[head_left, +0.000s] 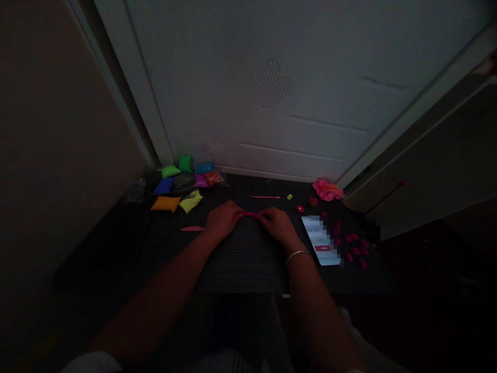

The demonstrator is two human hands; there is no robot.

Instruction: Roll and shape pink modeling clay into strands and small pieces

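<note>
Two hands (224,220) (278,225), grip pinching pink strip (249,214); dark table (244,264), pale heart-marked panel (217,72) beyond; dim light.

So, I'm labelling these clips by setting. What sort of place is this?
Probably a room in a home, dimly lit. A white panel with heart patterns stands behind a dark table, where bright packets and a phone lie.

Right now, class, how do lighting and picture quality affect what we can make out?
Head view: dim overall, darkest toward the lower right; head view: the phone glows brightest, blocky pixels covering its right side; head view: the pink strip between left hand and right hand shows little detail.
</note>
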